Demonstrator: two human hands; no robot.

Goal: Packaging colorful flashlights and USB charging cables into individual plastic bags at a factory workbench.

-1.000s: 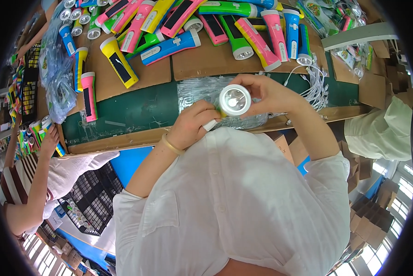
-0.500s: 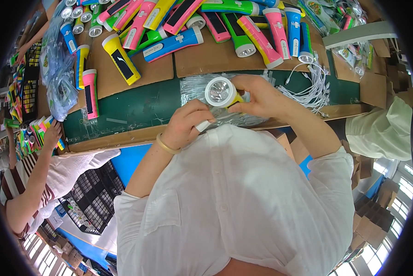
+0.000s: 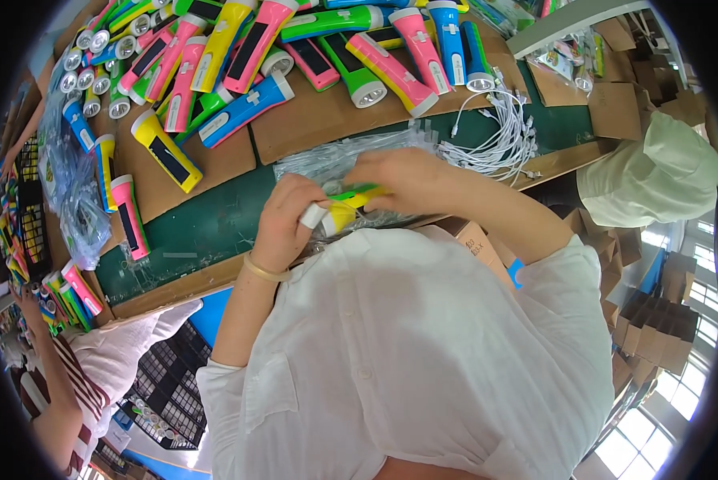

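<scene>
A yellow and green flashlight (image 3: pixel 344 214) is held low against the table's near edge, between my two hands. My left hand (image 3: pixel 288 218) is closed round its lamp end, and a white wrapping (image 3: pixel 312 215) shows on the thumb. Bent fingers of my right hand (image 3: pixel 397 181) grip the other end, covering part of the body. The lamp face is turned out of sight. Just beyond my hands lie clear plastic bags (image 3: pixel 303 162). White charging cables (image 3: pixel 499 140) are bunched to the right of them.
Many colourful flashlights (image 3: pixel 251 44) are heaped on cardboard (image 3: pixel 311 120) at the far side. Plastic wrappers (image 3: pixel 79 212) lie at the left of the green table (image 3: pixel 191 240). A co-worker's arm (image 3: pixel 51 360) is at far left, near a black crate (image 3: pixel 167 376). Cartons (image 3: pixel 655 320) stand at right.
The flashlight has swung so that its lamp face no longer shows. Both hands have shifted left and lower in the view, which has itself turned. The co-worker's hand at left has moved away.
</scene>
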